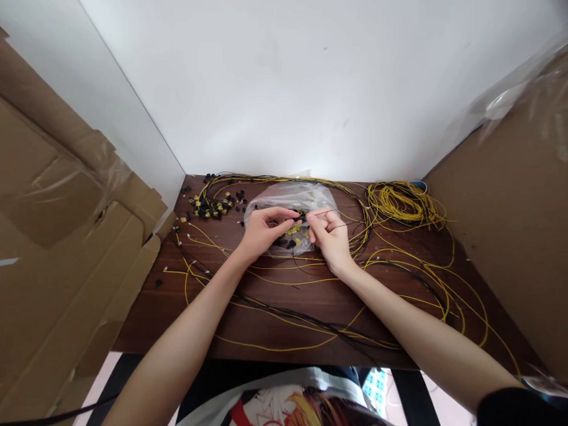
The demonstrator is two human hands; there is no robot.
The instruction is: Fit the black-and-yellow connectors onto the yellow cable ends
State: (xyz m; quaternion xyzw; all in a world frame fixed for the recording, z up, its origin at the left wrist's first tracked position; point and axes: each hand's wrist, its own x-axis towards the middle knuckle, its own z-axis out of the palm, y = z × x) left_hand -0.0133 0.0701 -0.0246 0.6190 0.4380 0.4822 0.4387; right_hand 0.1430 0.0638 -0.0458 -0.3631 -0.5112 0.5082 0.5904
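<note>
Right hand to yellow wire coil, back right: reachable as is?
Likely yes: only loose wires lie between the right hand and the yellow wire coil, though that hand seems busy with a small black part.

Glossy plastic bag (283, 193), matt cardboard (38, 265)

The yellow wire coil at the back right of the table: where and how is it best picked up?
Grip several loops together at the near edge of the yellow coil, probably from the front and above. It looks loosely wound, so a single strand could pull out; the white wall stands behind it and cardboard to its right.
</note>
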